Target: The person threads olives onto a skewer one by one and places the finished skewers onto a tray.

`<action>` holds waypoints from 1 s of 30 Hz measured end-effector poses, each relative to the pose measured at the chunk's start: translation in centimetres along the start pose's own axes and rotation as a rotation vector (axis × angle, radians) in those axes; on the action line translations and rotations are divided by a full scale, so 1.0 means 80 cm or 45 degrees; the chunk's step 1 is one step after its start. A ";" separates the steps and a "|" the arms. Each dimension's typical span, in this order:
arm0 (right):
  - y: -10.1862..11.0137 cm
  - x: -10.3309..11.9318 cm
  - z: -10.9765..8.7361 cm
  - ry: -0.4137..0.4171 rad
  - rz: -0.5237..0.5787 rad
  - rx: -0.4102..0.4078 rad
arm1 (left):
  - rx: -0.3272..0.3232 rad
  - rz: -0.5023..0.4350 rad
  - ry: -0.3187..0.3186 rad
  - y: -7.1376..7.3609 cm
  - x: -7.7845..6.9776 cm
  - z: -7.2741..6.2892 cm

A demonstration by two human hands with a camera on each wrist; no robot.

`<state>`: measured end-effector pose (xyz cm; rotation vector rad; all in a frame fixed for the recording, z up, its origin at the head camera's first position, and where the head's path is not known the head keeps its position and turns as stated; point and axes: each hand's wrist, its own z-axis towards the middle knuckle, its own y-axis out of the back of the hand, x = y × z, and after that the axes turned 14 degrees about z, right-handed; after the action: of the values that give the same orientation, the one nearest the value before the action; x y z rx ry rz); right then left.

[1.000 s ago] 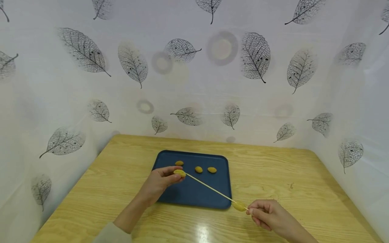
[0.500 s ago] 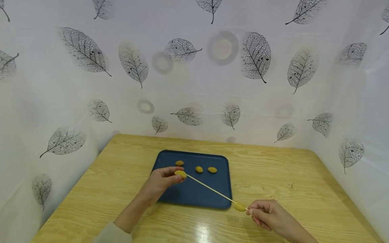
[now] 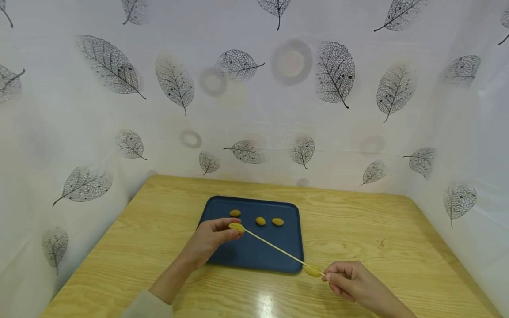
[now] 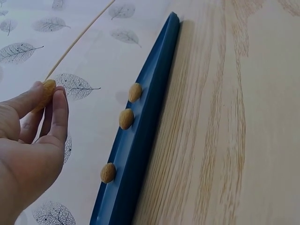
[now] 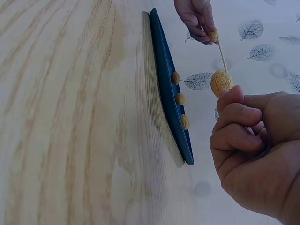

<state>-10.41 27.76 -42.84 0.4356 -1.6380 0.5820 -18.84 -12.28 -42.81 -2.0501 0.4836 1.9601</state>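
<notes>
A thin wooden skewer [image 3: 274, 245] slants between the two hands above the tray's front right part. Near its right end sits a wrinkled yellow-brown oval fruit [image 5: 221, 83], threaded on it. My right hand [image 3: 358, 282] pinches the skewer's short end just beyond that fruit. At the other end, my left hand [image 3: 208, 240] pinches a second such fruit [image 4: 46, 95] between thumb and fingers, touching the skewer's tip; how deep the tip goes in is hidden. Three loose fruits lie on the dark blue tray [image 3: 258, 256], one of them [image 3: 260, 221] near its middle.
The tray rests on a light wood-grain table [image 3: 350, 229]. A pale curtain [image 3: 254, 110] printed with dark leaf patterns stands along the back and both sides. Small dark specks [image 3: 381, 243] mark the table right of the tray.
</notes>
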 end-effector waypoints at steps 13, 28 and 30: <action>0.001 0.004 -0.001 -0.046 0.029 0.007 | 0.062 0.036 0.002 -0.003 -0.004 -0.001; -0.003 0.011 -0.003 -0.072 0.034 -0.017 | 0.106 0.137 0.027 -0.002 -0.006 -0.004; -0.004 0.012 -0.003 -0.078 0.022 -0.027 | 0.108 0.153 0.029 -0.002 -0.006 -0.003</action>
<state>-10.17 27.73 -41.87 0.4271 -1.7063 0.5685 -18.56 -12.23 -42.35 -2.0364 0.6979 1.9475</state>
